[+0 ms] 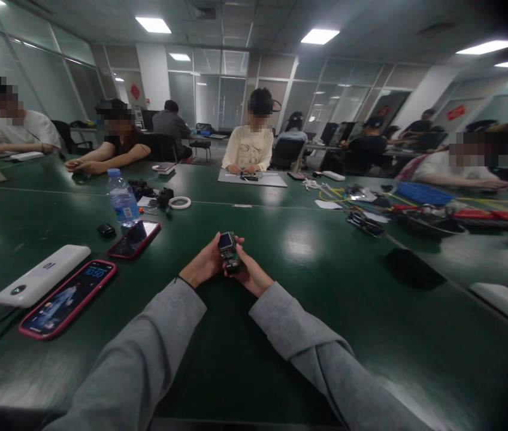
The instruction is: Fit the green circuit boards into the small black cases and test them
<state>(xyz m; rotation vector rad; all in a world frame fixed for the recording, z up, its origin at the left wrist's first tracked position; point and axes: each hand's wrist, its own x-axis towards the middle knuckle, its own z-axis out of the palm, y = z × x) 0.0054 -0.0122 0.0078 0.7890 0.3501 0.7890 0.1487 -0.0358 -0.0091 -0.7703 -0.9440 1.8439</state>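
A small green circuit board with a little square screen (227, 251) stands upright just above the dark green table (308, 299), held between both hands. My left hand (202, 266) grips its left side with the thumb near the screen. My right hand (250, 272) wraps the lower right side, fingers curled around the board. Both arms wear grey sleeves and reach in from the bottom edge.
To my left lie two phones in red cases (69, 296) (134, 239), a white power bank (42, 275), a water bottle (122, 198), a tape roll (179, 202). Cables and tools (398, 209) lie at the right. Several other people sit at the table's far side.
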